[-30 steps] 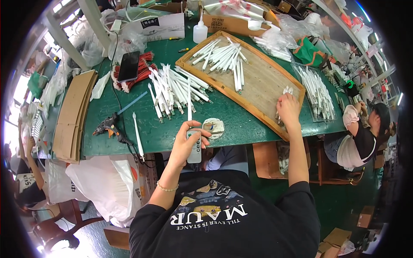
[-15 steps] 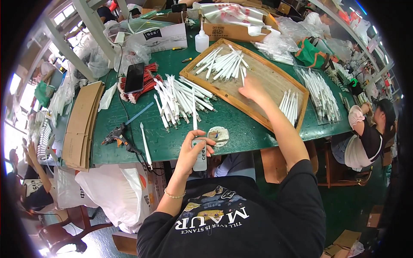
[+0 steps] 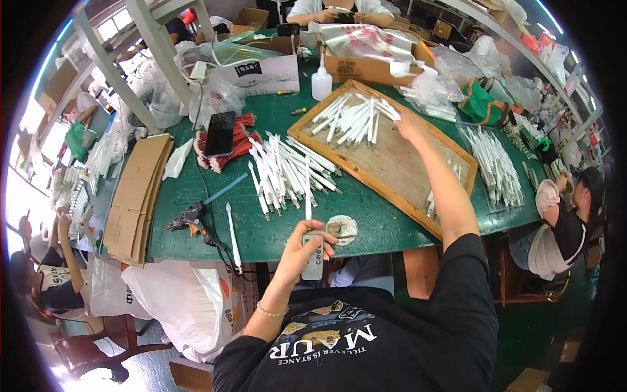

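Note:
My left hand (image 3: 302, 251), at the table's near edge, is closed round a small grey remote control (image 3: 313, 261). A white candle-shaped stick (image 3: 307, 193) points away from those fingers; whether they also grip it I cannot tell. My right hand (image 3: 410, 128) reaches over the wood-framed tray (image 3: 366, 182), its fingers closed on the end of a white candle-shaped stick (image 3: 390, 110) beside a heap of similar sticks (image 3: 353, 121). More lie in the tray under my right forearm, partly hidden. Left of the tray spreads another pile of sticks (image 3: 287, 171).
A round whitish piece (image 3: 342, 230) lies near my left hand. Further left are a glue gun (image 3: 189, 219), one loose stick (image 3: 234, 238), a phone (image 3: 219, 134) on red wires and cardboard sheets (image 3: 134, 202). A squeeze bottle (image 3: 321, 83) stands behind; bagged sticks (image 3: 494, 166) lie right.
The view has shifted, showing more of a person across the table. My right hand has moved farther away and to the right in the tray; my left still holds the remote control.

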The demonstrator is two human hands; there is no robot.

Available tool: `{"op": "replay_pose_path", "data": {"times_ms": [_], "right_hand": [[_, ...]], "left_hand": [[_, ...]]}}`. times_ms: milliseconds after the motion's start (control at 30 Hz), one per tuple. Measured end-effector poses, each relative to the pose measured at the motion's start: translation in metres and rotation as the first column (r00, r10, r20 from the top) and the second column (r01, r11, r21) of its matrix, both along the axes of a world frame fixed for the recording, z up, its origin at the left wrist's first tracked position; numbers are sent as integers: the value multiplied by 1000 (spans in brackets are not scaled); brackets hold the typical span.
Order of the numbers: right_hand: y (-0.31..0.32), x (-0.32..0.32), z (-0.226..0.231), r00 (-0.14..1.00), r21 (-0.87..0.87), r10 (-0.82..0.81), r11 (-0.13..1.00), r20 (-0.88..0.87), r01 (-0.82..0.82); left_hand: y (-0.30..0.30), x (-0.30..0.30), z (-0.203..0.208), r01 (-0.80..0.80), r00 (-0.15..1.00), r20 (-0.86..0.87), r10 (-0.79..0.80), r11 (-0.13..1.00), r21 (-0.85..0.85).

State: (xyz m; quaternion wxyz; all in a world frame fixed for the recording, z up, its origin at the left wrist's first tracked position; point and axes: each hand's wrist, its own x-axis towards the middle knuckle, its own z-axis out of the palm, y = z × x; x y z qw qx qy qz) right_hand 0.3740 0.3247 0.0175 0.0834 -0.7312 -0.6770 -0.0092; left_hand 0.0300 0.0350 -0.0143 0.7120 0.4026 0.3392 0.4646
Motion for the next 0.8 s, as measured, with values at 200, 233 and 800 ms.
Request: {"op": "replay_pose_path", "data": {"times_ms": [200,233,800], "right_hand": [[50,19,-16,997,31,68,997,37,-69],[50,15,-19,990,86,136,987,27,-138],[9,11,33,929,169,265,935,259,-313]], "left_hand": [[2,2,3,24,1000,15,-23,1000,-18],[2,1,4,33,999,11,-33,999,-25],[1,-2,4,20,999,41,-17,997,-73]]}}
